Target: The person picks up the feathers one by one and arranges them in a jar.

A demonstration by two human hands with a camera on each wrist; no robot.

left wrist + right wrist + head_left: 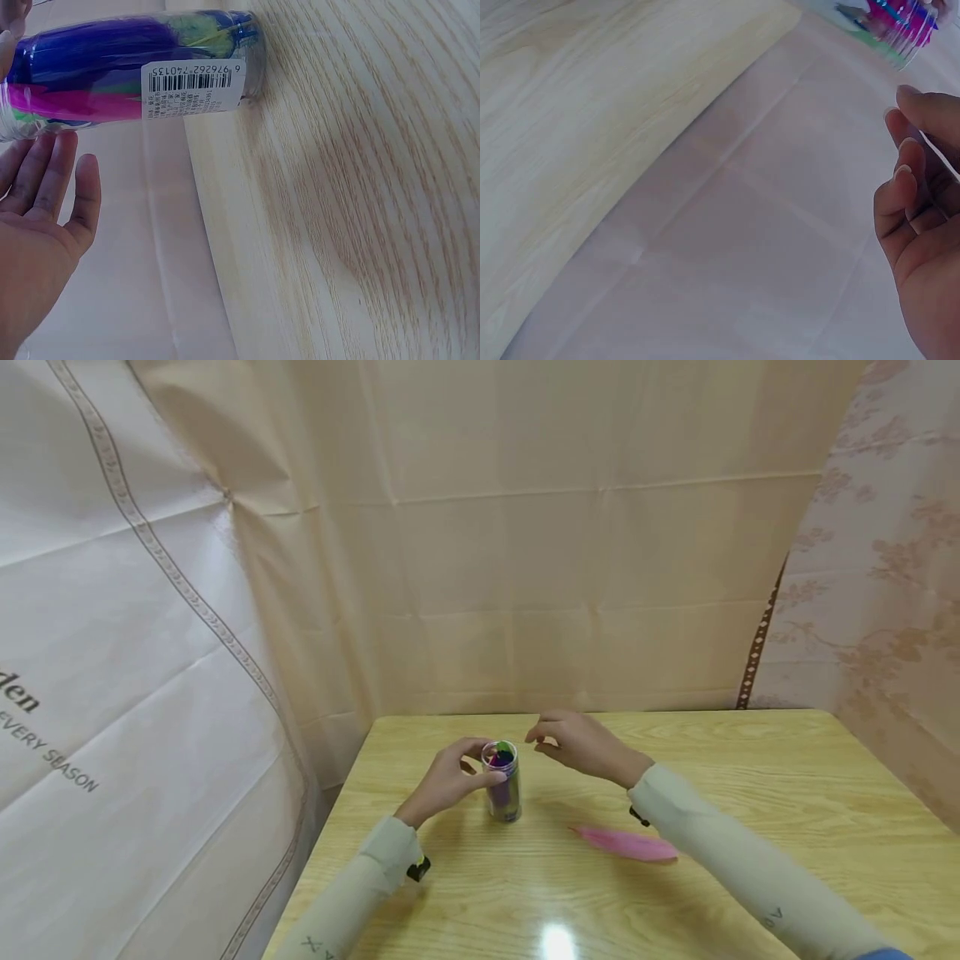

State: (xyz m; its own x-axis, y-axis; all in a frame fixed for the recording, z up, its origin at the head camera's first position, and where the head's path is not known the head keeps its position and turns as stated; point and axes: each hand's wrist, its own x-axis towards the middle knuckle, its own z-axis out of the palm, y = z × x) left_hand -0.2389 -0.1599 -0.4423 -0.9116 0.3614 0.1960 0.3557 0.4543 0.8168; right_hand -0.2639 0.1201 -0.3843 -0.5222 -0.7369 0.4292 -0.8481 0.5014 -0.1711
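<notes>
A clear jar (504,793) stands on the wooden table, its mouth uncovered. Blue, magenta and green feathers (97,52) are packed inside it, and a white barcode label (193,88) is stuck low on its side. My left hand (452,777) holds the jar near the rim, thumb on the near side and fingers round the back. To the right of the jar mouth, my right hand (581,745) hovers with loosely bent fingers and nothing visible between them. A pink feather (626,844) lies on the table below my right forearm.
The wooden table (750,777) reaches back to a beige cloth (555,568) hanging behind it. A white printed cloth (135,693) hangs on the left and a floral one (892,568) on the right. Each wrist carries a small black device (418,868).
</notes>
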